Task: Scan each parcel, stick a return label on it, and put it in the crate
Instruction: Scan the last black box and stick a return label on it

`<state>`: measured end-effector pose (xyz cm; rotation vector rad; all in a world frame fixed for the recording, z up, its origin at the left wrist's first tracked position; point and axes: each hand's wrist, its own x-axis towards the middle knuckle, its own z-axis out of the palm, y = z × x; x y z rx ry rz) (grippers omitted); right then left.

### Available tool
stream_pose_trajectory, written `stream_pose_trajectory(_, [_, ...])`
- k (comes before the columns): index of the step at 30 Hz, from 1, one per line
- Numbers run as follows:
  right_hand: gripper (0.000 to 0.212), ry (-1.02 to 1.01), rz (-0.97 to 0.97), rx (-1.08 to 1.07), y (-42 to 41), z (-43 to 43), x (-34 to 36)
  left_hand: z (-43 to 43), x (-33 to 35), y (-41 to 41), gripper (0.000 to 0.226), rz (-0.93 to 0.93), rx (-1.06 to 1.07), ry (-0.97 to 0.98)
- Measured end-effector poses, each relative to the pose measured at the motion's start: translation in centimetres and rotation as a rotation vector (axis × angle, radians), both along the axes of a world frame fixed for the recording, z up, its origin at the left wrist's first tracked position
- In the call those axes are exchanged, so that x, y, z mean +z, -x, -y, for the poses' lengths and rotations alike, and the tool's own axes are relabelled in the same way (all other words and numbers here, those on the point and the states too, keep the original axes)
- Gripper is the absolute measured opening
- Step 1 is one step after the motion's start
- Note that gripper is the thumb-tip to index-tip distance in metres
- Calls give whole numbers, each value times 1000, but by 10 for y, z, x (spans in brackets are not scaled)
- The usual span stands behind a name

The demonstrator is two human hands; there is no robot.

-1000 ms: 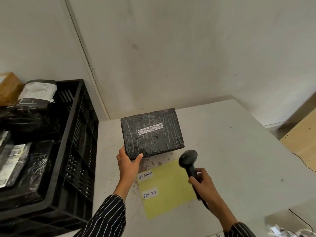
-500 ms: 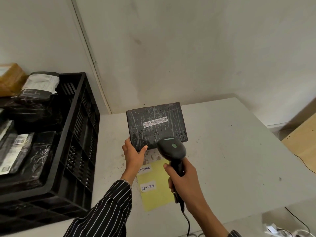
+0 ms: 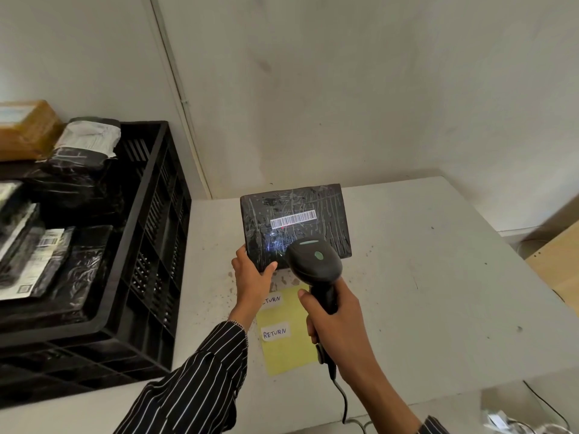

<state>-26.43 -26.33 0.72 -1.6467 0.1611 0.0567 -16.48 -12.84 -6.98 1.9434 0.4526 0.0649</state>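
A black plastic-wrapped parcel [image 3: 294,211] with a white barcode strip is tilted up above the table. My left hand [image 3: 250,278] grips its lower left corner, thumb on the front face. My right hand [image 3: 333,321] holds a black corded barcode scanner [image 3: 315,264] by its handle, head aimed at the parcel; a small red dot and a bluish glow show below the barcode. A yellow sheet [image 3: 288,352] lies on the table under my hands, carrying two white "RETURN" labels [image 3: 275,332]. The black crate [image 3: 150,245] stands at left with several parcels inside.
The white table [image 3: 423,277] runs to the wall behind and ends at right, where a wooden board [image 3: 560,264] leans. A brown cardboard box [image 3: 26,128] sits behind the crate at far left. The scanner cable [image 3: 343,399] hangs off the table's front edge.
My right hand has lifted the scanner from beside the yellow sheet up in front of the parcel. Scanner light now shows on the wrap. The parcel stayed in my left hand, raised slightly.
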Motion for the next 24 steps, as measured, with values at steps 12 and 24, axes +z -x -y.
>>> stream_pose_trajectory(12, [13,34,48,-8,2,1,-2,1,-4,0,70,2,2,15])
stream_pose_trajectory(24, [17,79,21,-43,-3,10,-11,3,-4,0,70,-2,-2,-5])
